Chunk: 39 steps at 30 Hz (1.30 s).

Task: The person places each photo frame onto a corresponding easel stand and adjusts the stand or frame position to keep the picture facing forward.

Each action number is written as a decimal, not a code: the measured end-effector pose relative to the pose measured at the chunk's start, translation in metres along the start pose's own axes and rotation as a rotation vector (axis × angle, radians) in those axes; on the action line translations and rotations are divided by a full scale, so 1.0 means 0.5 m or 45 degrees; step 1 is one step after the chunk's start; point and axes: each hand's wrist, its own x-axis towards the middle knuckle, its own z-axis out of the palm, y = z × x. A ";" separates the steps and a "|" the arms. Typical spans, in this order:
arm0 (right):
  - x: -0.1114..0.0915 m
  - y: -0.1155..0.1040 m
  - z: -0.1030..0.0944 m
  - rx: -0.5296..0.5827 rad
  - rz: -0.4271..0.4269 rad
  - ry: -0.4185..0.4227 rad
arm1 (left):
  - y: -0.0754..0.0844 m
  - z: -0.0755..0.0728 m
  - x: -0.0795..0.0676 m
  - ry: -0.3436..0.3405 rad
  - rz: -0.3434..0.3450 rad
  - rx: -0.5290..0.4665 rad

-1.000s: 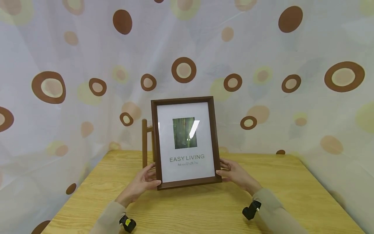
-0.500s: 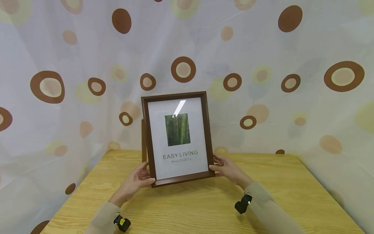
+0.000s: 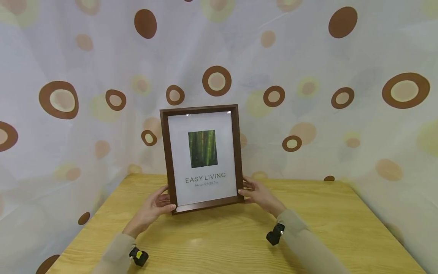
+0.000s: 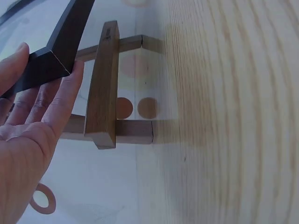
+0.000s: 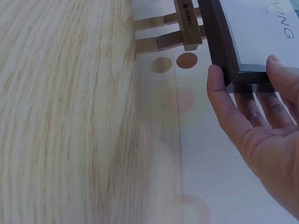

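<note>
Both hands hold a dark brown picture frame (image 3: 203, 158) by its lower corners. Behind its glass is a white sheet with a green bamboo picture and the words "EASY LIVING". The frame tilts slightly in the head view. At the lower left corner, the left hand (image 3: 149, 210) has its thumb on the front and its fingers behind and below. The right hand (image 3: 261, 197) grips the lower right corner the same way. A wooden easel (image 4: 103, 88) stands behind the frame, hidden from the head view. In the right wrist view, the easel's ledge (image 5: 188, 23) shows close by the frame's edge.
Everything is over a light wood-grain table (image 3: 222, 243). A pale curtain (image 3: 308, 49) with brown and beige circles hangs behind and at both sides. A small black camera (image 3: 138, 256) sits on the left wrist, another camera (image 3: 275, 234) on the right.
Both hands have carried the picture frame to the left and slightly up in the head view. The easel, partly visible at its left before, is now covered by it.
</note>
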 end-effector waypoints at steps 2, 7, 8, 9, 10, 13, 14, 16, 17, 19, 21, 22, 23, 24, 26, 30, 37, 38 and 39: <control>0.009 -0.002 0.007 0.027 -0.015 0.000 | -0.002 -0.005 0.001 -0.002 0.012 -0.011; 0.035 0.001 0.031 0.072 -0.054 -0.022 | -0.008 -0.015 -0.013 0.060 0.000 -0.017; 0.040 0.000 0.034 0.068 -0.056 -0.029 | -0.009 -0.017 -0.015 0.070 -0.001 -0.015; 0.043 -0.002 0.036 0.053 -0.059 -0.031 | -0.010 -0.019 -0.015 0.079 0.004 -0.019; 0.047 -0.004 0.039 0.032 -0.061 -0.031 | -0.011 -0.021 -0.015 0.082 0.010 -0.027; 0.059 -0.011 0.046 0.001 -0.063 -0.017 | -0.014 -0.027 -0.014 0.093 0.028 -0.048; 0.062 -0.014 0.050 -0.002 -0.056 -0.013 | -0.015 -0.030 -0.014 0.094 0.027 -0.050; 0.071 -0.017 0.056 0.003 -0.053 -0.016 | -0.017 -0.034 -0.016 0.106 0.025 -0.054; 0.076 -0.017 0.058 0.007 -0.052 -0.016 | -0.018 -0.036 -0.018 0.116 0.025 -0.048; 0.085 -0.016 0.063 -0.009 -0.054 -0.011 | -0.019 -0.041 -0.020 0.125 0.028 -0.051; 0.093 -0.016 0.067 -0.025 -0.047 0.010 | -0.019 -0.046 -0.020 0.132 0.040 -0.050; 0.097 -0.016 0.069 -0.032 -0.043 0.025 | -0.020 -0.048 -0.020 0.135 0.048 -0.047; 0.101 -0.018 0.071 -0.037 -0.039 0.039 | -0.020 -0.050 -0.019 0.138 0.053 -0.049; 0.105 -0.019 0.073 -0.033 -0.034 0.055 | -0.019 -0.053 -0.018 0.136 0.056 -0.052; 0.111 -0.020 0.079 -0.012 -0.014 0.088 | -0.021 -0.056 -0.018 0.142 0.064 -0.046; 0.123 -0.017 0.089 0.012 -0.007 0.138 | -0.025 -0.061 -0.020 0.152 0.070 -0.062; 0.146 0.002 0.107 0.111 -0.019 0.149 | -0.031 -0.073 -0.023 0.179 0.049 -0.049; 0.149 0.004 0.110 0.116 -0.024 0.151 | -0.033 -0.076 -0.023 0.184 0.041 -0.043; 0.152 0.006 0.112 0.126 -0.030 0.153 | -0.034 -0.078 -0.023 0.190 0.037 -0.034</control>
